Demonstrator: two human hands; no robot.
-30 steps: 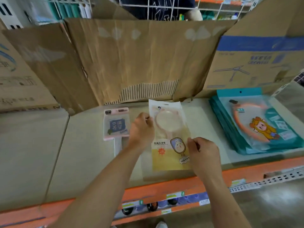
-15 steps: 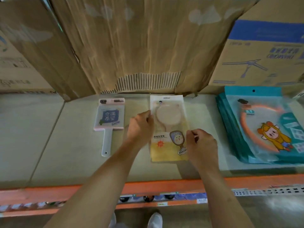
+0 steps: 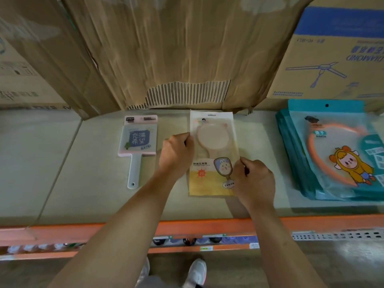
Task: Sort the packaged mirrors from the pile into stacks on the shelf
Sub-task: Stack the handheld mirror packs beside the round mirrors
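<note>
The shelf (image 3: 62,163) is a broad pale board with an orange front rail, and it serves as the sorting surface; each kind of mirror seems to get its own patch along it. At the far side a torn cardboard sheet (image 3: 176,48) leans as a backstop, and a box (image 3: 332,59) with blue print stands far right; both give the goods a line to be squared against. On the right lies the teal stack (image 3: 332,152), several matching bags with an orange ring mirror on top, slightly fanned; it looks like one finished kind, kept well apart from the rest. In the middle lies the packet (image 3: 214,154), a clear bag with a round peach mirror and a yellow foot, flat on the shelf with its hang-hole toward the far side; I judge it is being laid down to start a pile of its own. Left of it, apart, a pink mirror (image 3: 138,138) lies with its handle toward the near edge, probably the seed of a third pile. The left hand (image 3: 176,152) pinches the packet's left edge near the top; the right hand (image 3: 253,179) pinches the right edge lower down; gripping at opposite edges lets the person square the bag before letting go.
</note>
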